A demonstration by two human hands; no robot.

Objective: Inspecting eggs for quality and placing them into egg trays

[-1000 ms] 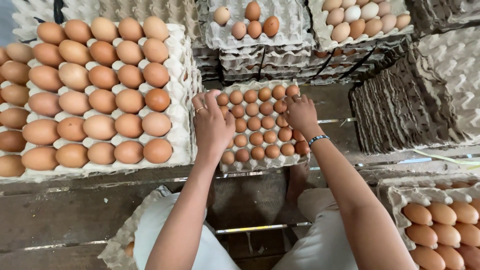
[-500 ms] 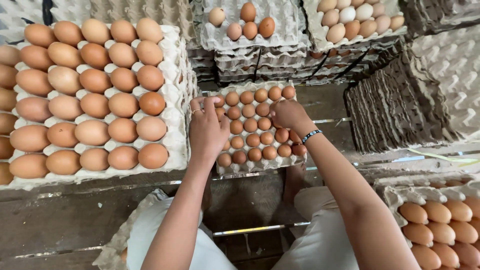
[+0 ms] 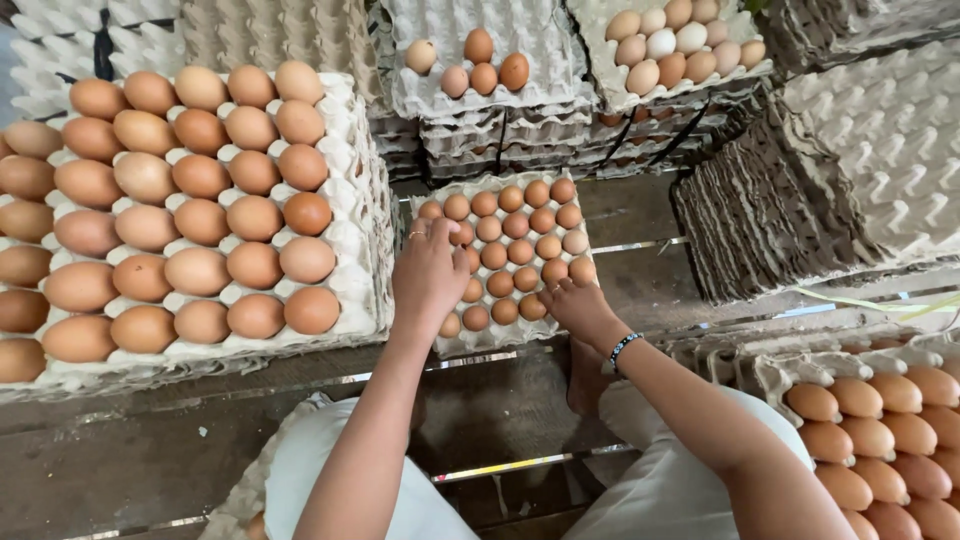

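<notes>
Both hands on a full egg tray

The left hand (image 3: 428, 275) and right hand (image 3: 578, 305) seem to grip, fingers curled, the low egg tray (image 3: 505, 335) between stacks; an uneven lift could spill eggs.

Dark wooden slat floor (image 3: 130, 470) carries egg-filled tray stacks (image 3: 505, 335), apparently directly.

Showing pale grey pulp in the small tray (image 3: 505, 338), carrying small tan-brown eggs (image 3: 515, 250). Glowing orange-brown across the big eggs (image 3: 190, 215) at left, sitting in an off-white tray (image 3: 355, 240). Mixing cream, white and tan among the far right eggs (image 3: 675, 45). Wearing a dark beaded bracelet (image 3: 622, 348). Lying dull grey-brown, the stacked trays (image 3: 860, 160) at right.
</notes>
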